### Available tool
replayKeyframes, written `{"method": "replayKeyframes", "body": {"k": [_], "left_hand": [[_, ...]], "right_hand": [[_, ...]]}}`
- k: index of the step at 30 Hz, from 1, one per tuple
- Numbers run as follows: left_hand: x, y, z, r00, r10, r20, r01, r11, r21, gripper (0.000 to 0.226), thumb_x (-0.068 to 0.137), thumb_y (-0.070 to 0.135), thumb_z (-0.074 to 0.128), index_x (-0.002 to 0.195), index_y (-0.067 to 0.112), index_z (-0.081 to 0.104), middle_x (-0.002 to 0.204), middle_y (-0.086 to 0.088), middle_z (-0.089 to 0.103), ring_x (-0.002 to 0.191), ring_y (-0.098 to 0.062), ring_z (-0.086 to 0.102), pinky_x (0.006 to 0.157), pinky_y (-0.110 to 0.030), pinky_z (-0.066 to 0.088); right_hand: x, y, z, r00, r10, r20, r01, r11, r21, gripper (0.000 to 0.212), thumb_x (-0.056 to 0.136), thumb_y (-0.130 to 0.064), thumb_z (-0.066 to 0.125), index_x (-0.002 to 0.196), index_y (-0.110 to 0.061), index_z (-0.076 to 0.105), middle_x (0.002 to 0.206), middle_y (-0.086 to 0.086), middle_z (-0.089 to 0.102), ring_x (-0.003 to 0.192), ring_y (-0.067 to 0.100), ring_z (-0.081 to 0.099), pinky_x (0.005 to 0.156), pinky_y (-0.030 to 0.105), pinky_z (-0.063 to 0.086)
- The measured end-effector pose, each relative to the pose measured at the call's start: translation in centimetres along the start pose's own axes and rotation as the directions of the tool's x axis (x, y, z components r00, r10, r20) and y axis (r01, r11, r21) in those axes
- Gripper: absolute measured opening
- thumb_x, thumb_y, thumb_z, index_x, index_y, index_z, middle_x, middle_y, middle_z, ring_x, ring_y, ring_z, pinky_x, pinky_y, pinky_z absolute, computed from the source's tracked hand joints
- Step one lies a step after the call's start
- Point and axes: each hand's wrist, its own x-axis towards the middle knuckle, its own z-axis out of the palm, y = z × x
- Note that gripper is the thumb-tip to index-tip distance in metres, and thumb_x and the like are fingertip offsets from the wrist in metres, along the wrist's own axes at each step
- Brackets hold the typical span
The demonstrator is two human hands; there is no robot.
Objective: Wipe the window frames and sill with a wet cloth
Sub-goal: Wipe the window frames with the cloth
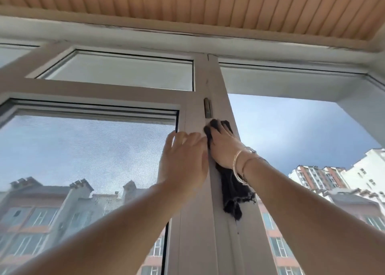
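I can read no text, label, brand, number or sign anywhere in my view. The white window frame (195, 191), its metal hinge (208, 108), the dark cloth (233, 187) and the apartment buildings (325, 179) outside carry no lettering that I can make out.

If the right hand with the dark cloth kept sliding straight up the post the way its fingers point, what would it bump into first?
Most likely the metal hinge, which sits on the white post just above the right hand and the top edge of the cloth. Beyond it the post runs bare up to the top frame.
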Motion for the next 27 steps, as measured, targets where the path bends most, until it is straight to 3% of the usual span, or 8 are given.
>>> {"method": "replayKeyframes", "body": {"k": [4,8,12,15,18,20,22,27], "left_hand": [[1.5,-0.7,0.9,0.999,0.015,-0.031,-0.015,1.0,-0.002,0.051,0.091,0.034,0.019,0.132,0.029,0.049,0.136,0.014,0.046,0.125,-0.017,0.036,0.114,-0.035,0.016],[1.1,-0.4,1.2,0.998,-0.001,-0.059,0.001,1.0,-0.001,0.052,0.092,0.034,0.019,0.132,0.026,0.052,0.135,0.012,0.051,0.122,-0.019,0.042,0.114,-0.039,0.021],[1.5,-0.2,1.2,0.998,0.007,-0.063,-0.004,0.999,0.049,0.053,0.089,0.034,0.018,0.124,0.025,0.057,0.125,0.01,0.058,0.117,-0.019,0.047,0.113,-0.041,0.02],[2.2,-0.5,0.5,0.999,0.04,-0.032,-0.037,0.995,0.092,0.04,0.09,0.032,0.028,0.113,0.026,0.06,0.112,0.012,0.061,0.115,-0.019,0.046,0.114,-0.039,0.009],[2.4,-0.9,0.4,0.998,0.06,-0.033,-0.056,0.992,0.113,0.028,0.092,0.032,0.035,0.107,0.03,0.058,0.105,0.014,0.059,0.117,-0.018,0.042,0.117,-0.039,0.004],[2.1,-0.8,0.4,0.997,0.059,-0.05,-0.053,0.993,0.108,0.026,0.092,0.032,0.036,0.106,0.03,0.058,0.104,0.014,0.06,0.116,-0.017,0.043,0.117,-0.039,-0.001],[1.7,-0.7,0.2,0.998,0.044,-0.044,-0.04,0.996,0.085,0.03,0.093,0.032,0.037,0.115,0.03,0.057,0.115,0.015,0.059,0.119,-0.017,0.042,0.115,-0.039,-0.006],[-1.3,0.8,-0.9,0.997,-0.015,0.079,0.007,0.996,0.091,0.047,0.098,0.035,0.027,0.143,0.026,0.034,0.15,0.015,0.032,0.138,-0.017,0.019,0.114,-0.044,-0.014]], "right_hand": [[3.4,0.6,-0.2,1.0,0.019,0.007,-0.019,1.0,0.025,0.055,0.098,-0.019,0.032,0.15,-0.01,0.015,0.158,0.012,0.003,0.146,0.029,0.004,0.119,0.043,0.01],[0.9,1.5,1.7,0.988,-0.097,-0.117,0.104,0.993,0.05,0.062,0.091,-0.035,0.009,0.148,-0.013,0.021,0.155,0.01,0.02,0.145,0.026,0.012,0.118,0.04,0.013],[-1.1,0.9,1.6,0.962,0.005,-0.272,0.101,0.922,0.373,0.044,0.094,-0.01,0.04,0.136,-0.014,0.027,0.134,0.01,0.049,0.124,0.029,0.047,0.101,0.04,0.04],[2.7,0.9,0.4,0.965,0.147,-0.218,-0.054,0.922,0.382,0.039,0.093,-0.008,0.042,0.127,-0.009,0.022,0.121,0.018,0.054,0.109,0.036,0.055,0.08,0.039,0.044],[6.7,0.9,-0.9,0.975,0.192,-0.111,-0.151,0.941,0.302,0.052,0.094,-0.011,0.041,0.137,-0.003,0.013,0.132,0.018,0.047,0.118,0.038,0.049,0.094,0.046,0.042],[6.9,0.8,-1.3,0.978,0.168,-0.122,-0.141,0.969,0.203,0.049,0.096,-0.011,0.038,0.14,0.0,0.019,0.139,0.016,0.04,0.124,0.035,0.043,0.102,0.045,0.037],[5.2,0.8,-1.1,0.982,0.121,-0.146,-0.102,0.986,0.131,0.044,0.096,-0.011,0.036,0.137,0.001,0.027,0.141,0.016,0.037,0.127,0.035,0.038,0.106,0.044,0.033],[-4.3,0.5,0.4,0.995,-0.018,-0.101,0.029,0.993,0.111,0.039,0.098,-0.012,0.034,0.133,0.003,0.028,0.141,0.02,0.036,0.133,0.035,0.033,0.109,0.043,0.03]]}}
